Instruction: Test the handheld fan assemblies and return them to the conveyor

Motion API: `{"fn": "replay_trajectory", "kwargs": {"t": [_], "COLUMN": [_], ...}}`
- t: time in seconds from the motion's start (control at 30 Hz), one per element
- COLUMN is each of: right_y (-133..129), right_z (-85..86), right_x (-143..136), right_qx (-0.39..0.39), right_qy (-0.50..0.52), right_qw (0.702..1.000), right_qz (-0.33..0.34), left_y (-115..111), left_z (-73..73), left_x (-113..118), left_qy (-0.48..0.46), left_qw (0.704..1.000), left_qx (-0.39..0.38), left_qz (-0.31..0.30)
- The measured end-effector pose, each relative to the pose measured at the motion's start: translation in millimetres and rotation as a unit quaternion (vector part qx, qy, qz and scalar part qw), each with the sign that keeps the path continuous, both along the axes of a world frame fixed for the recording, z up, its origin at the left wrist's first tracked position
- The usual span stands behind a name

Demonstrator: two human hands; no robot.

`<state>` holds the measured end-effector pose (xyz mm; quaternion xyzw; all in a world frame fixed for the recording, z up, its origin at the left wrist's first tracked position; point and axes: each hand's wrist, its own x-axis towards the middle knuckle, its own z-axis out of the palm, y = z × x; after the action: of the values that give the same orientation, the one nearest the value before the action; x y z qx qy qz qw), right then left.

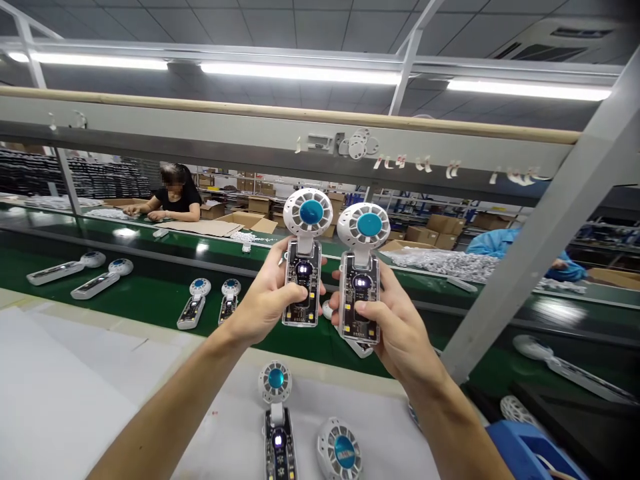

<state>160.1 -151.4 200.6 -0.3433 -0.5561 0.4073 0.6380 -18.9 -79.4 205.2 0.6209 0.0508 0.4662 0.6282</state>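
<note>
The left hand [273,288] grips the left fan [305,245] in the middle of the frame, thumb on its front. The right hand [397,317] grips the right fan [361,257] just beside it, thumb on its front too. Both fans stand upright, and their little screens glow.

Behind the right fan, a half-hidden fan [361,348] lies on the green belt [150,303]. Four more fans [194,307] lie on the belt, left of the hands. Below, a lit fan [277,416] and a round fan head [340,451] lie on the white table [225,417].

At the lower right is a blue bin [520,443] with something pale in it. A slanted post [565,187] crosses the right side and hides part of a blue sleeve [565,267].

Farther back, an open box [250,220] has flaps spread; I cannot see inside. White bits [440,265] make a pile at middle right. A person in black [175,199] sits at the left.
</note>
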Motion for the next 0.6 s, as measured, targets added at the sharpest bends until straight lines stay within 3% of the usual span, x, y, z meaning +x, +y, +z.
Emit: {"fn": "replay_trajectory", "kwargs": {"t": [0.4,0.6], "right_y": [-9.2,-12.7], "right_z": [5.8,8.2], "right_x": [0.6,0.5], "right_qx": [-0.022,-0.014], "right_qy": [-0.015,-0.013], "right_qw": [0.999,1.000], "right_qz": [0.031,0.006], "left_y": [-3.3,-3.4], "left_z": [3.3,2.4], "left_x": [-0.2,3.2], "left_qy": [-0.001,-0.010], "left_qw": [0.999,0.998], "left_qx": [-0.051,-0.063], "left_qz": [-0.001,0.010]}}
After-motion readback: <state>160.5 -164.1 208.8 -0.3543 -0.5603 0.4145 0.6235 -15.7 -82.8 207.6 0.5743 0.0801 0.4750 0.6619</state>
